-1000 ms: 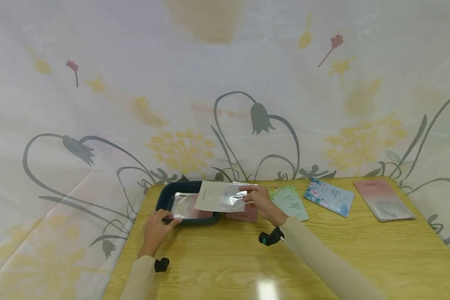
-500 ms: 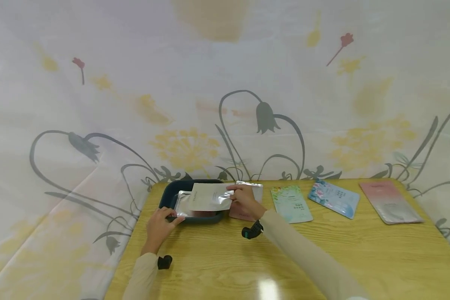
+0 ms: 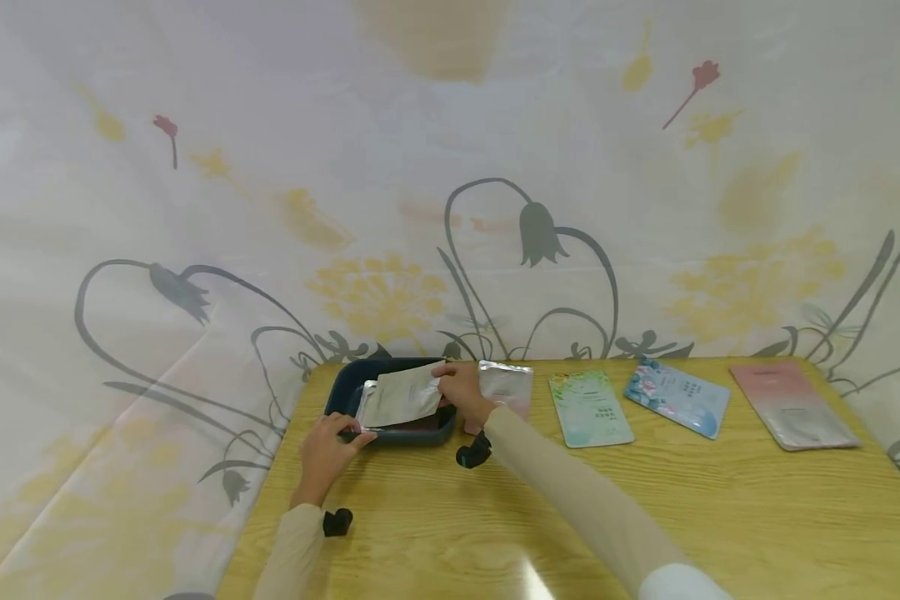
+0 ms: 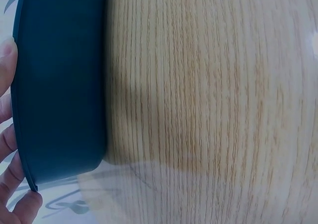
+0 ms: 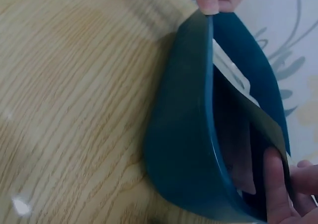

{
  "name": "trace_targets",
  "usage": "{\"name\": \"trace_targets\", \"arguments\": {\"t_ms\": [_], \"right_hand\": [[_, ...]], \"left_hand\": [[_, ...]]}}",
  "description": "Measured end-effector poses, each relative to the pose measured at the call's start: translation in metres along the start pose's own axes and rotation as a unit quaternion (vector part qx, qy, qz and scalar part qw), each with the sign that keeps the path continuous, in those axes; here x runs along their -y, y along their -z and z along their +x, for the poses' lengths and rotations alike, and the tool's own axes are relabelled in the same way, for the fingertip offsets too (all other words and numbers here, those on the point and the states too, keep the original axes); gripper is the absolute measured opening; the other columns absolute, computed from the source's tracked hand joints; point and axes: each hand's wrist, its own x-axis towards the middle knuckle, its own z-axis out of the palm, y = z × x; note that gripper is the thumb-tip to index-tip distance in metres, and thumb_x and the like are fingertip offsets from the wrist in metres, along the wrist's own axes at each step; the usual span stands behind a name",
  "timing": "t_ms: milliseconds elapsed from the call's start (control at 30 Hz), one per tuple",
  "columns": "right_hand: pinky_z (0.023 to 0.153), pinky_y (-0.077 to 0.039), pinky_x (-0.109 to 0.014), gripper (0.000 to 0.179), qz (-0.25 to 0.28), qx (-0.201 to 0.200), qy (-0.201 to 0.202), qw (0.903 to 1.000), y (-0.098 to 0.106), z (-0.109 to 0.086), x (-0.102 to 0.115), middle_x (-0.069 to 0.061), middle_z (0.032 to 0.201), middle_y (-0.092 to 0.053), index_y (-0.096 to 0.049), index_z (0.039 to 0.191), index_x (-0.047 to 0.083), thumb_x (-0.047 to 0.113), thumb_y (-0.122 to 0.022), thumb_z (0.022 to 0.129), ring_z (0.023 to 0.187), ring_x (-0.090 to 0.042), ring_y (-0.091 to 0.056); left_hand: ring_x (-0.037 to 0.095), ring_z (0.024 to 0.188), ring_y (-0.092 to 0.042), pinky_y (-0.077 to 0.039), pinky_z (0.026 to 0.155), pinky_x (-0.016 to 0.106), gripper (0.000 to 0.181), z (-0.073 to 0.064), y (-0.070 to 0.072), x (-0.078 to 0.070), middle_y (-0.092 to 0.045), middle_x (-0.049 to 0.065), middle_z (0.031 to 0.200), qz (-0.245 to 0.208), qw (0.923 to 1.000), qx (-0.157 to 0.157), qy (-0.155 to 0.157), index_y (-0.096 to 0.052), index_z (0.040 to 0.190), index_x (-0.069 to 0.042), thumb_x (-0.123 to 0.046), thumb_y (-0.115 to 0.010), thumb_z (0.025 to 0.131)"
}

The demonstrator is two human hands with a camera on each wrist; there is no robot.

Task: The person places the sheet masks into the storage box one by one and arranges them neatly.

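My left hand (image 3: 325,454) pinches the rim of a dark blue plastic bin (image 3: 339,385) at its near left corner. In the left wrist view its fingertips lie along the edge of the bin's wall (image 4: 62,85). A cream and silver sheet mask packet (image 3: 401,396) is pinched at its right end by my right hand (image 3: 462,392). The packet tilts into the bin, its left end lower, as the right wrist view shows too. Under it lies a silver and pink packet (image 5: 238,154), mostly hidden by the cream one.
Right of the bin lies a pink and silver packet (image 3: 512,385), partly behind my right hand. Farther right are a green floral packet (image 3: 591,408), a blue floral packet (image 3: 678,397) and a larger pink and silver packet (image 3: 795,406). A patterned cloth (image 3: 390,167) hangs behind the wooden table (image 3: 435,533).
My right hand has carried the cream packet leftward and down into the bin. The pink packet behind it has come more into view. My left hand has stayed on the rim.
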Motion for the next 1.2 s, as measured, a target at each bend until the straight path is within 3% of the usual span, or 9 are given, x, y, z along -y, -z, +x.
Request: {"name": "trace_targets", "arguments": {"t_ms": [200,533,600,667,767,833,933,1033,1200], "right_hand": [[0.048,-0.047,-0.029,0.032,-0.12,0.018,0.046,0.9916,-0.012,-0.002,-0.001,-0.021,0.102,-0.064,-0.067,0.102,-0.007,-0.011,-0.047,0.078,0.053,-0.022,-0.058],[0.08,-0.051,-0.039,0.035,-0.347,0.062,0.134,0.926,-0.014,-0.007,0.0,-0.021,0.109,-0.065,-0.067,0.105,-0.007,-0.011,-0.054,0.073,0.092,-0.031,-0.063],[0.065,-0.047,-0.03,0.016,-0.358,0.079,0.127,0.9216,-0.016,-0.009,0.005,-0.014,0.085,-0.065,-0.065,0.082,-0.006,-0.012,-0.053,0.074,0.07,-0.021,-0.057],[0.054,-0.029,-0.026,0.025,-0.361,0.088,0.126,0.9197,-0.017,-0.012,0.011,-0.002,0.06,-0.043,-0.044,0.059,0.005,-0.013,-0.051,0.075,0.055,-0.013,-0.033],[0.054,-0.015,-0.029,0.047,-0.369,0.088,0.137,0.9152,-0.016,-0.015,0.019,0.002,0.061,-0.008,-0.016,0.063,0.016,-0.015,-0.049,0.076,0.057,-0.013,-0.006],[0.05,-0.012,-0.026,0.05,-0.376,0.08,0.16,0.9093,-0.014,-0.016,0.022,0.005,0.057,-0.006,-0.015,0.059,0.018,-0.014,-0.05,0.075,0.053,-0.01,-0.004],[0.048,-0.013,-0.026,0.046,-0.363,0.088,0.178,0.9103,-0.007,-0.014,0.023,0.003,0.053,-0.01,-0.019,0.055,0.016,-0.014,-0.049,0.072,0.051,-0.01,-0.005],[0.048,-0.025,-0.024,0.028,-0.35,0.106,0.178,0.9136,0.004,-0.012,0.024,0.0,0.059,-0.039,-0.045,0.056,0.009,-0.012,-0.05,0.074,0.051,-0.01,-0.025],[0.07,-0.048,-0.035,0.025,-0.357,0.136,0.18,0.9063,0.028,-0.01,0.028,-0.016,0.1,-0.062,-0.068,0.098,-0.006,-0.008,-0.052,0.079,0.081,-0.023,-0.057]], "left_hand": [[0.016,0.067,-0.046,-0.043,0.058,0.035,0.029,-0.001,-0.001,0.002,-0.058,0.002,0.073,0.006,1.0,-0.004,-0.001,-0.061,0.07,-0.018,-0.029,-0.088,0.063],[0.019,0.067,-0.048,-0.042,0.059,0.037,0.028,0.0,-0.001,-0.002,-0.059,0.005,0.075,-0.014,0.9999,0.007,0.005,-0.061,0.07,-0.018,-0.03,-0.086,0.066],[0.02,0.067,-0.047,-0.042,0.06,0.037,0.028,0.0,-0.001,-0.001,-0.059,0.005,0.075,-0.013,0.9998,0.01,0.008,-0.061,0.07,-0.018,-0.03,-0.086,0.067],[0.019,0.068,-0.047,-0.042,0.06,0.037,0.028,-0.001,0.0,0.0,-0.059,0.004,0.075,-0.012,0.9997,0.013,0.015,-0.061,0.07,-0.018,-0.031,-0.086,0.067],[0.018,0.069,-0.048,-0.042,0.061,0.038,0.027,-0.001,0.001,0.0,-0.059,0.003,0.076,-0.007,0.9994,0.021,0.025,-0.062,0.071,-0.018,-0.033,-0.085,0.068],[0.017,0.07,-0.049,-0.043,0.062,0.038,0.027,-0.002,0.002,0.0,-0.06,0.002,0.077,-0.005,0.999,0.029,0.034,-0.063,0.072,-0.019,-0.036,-0.085,0.068],[0.017,0.072,-0.05,-0.044,0.063,0.038,0.028,-0.002,0.003,0.0,-0.06,0.002,0.078,0.0,0.9983,0.037,0.044,-0.064,0.072,-0.019,-0.037,-0.084,0.068],[0.018,0.073,-0.05,-0.044,0.064,0.039,0.028,-0.002,0.004,0.0,-0.061,0.003,0.08,0.0,0.9978,0.043,0.051,-0.063,0.073,-0.019,-0.037,-0.084,0.069],[0.019,0.072,-0.05,-0.044,0.064,0.039,0.028,0.0,0.003,-0.001,-0.062,0.005,0.081,-0.005,0.9981,0.043,0.043,-0.064,0.073,-0.017,-0.035,-0.084,0.069]]}}
